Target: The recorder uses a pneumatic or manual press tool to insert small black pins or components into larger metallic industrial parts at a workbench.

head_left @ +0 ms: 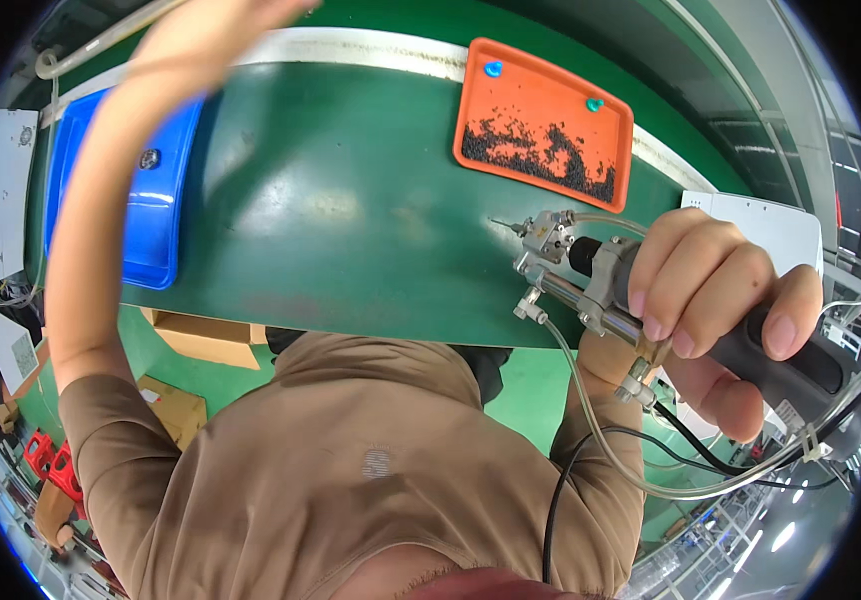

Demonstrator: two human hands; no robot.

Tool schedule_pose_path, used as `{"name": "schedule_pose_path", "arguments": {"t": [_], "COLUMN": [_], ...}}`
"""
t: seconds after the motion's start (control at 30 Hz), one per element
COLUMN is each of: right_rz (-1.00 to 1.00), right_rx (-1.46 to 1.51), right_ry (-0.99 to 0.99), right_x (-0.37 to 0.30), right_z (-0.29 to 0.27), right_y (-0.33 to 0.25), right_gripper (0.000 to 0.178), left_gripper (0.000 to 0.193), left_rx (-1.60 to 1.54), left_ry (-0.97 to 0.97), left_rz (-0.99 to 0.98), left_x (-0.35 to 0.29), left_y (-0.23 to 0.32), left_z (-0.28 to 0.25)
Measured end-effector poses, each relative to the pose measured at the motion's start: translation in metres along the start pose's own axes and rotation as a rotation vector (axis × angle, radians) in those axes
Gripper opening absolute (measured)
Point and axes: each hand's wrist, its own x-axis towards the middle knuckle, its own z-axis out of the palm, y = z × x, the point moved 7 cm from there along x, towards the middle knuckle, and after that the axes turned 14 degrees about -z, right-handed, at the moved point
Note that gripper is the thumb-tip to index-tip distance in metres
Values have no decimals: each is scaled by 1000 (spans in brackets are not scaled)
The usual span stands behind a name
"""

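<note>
While the right hand (721,290) clamps its fingers around the tool (608,272), I cannot tell the left hand's (236,20) finger state.

I watch through one head-worn fisheye, facing steeply down: the brown shirt (351,450) fills the lower centre, the green tabletop (331,220) spans the upper half, the right hand (713,285) sits close at right, and black rounds the corners.

Arms (94,230) apart, right hand (713,280) curled.
</note>
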Motion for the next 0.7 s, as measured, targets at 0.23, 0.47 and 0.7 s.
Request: {"name": "schedule_pose_path", "arguments": {"t": [0.23, 0.47, 0.7], "right_rz": [64, 191, 249], "right_rx": [31, -57, -87], "right_ry": [-64, -39, 1], "right_x": [-4, -7, -13], "right_z": [0, 5, 5], "right_y": [5, 12, 27], "right_gripper": [42, 32, 33], "left_gripper": [24, 31, 23], "left_rx": [152, -152, -435], "left_ry": [-60, 15, -76], "left_rz": [446, 508, 564], "left_x": [-104, -113, -112], "left_y": [130, 125, 112], "left_z": [138, 145, 135]}}
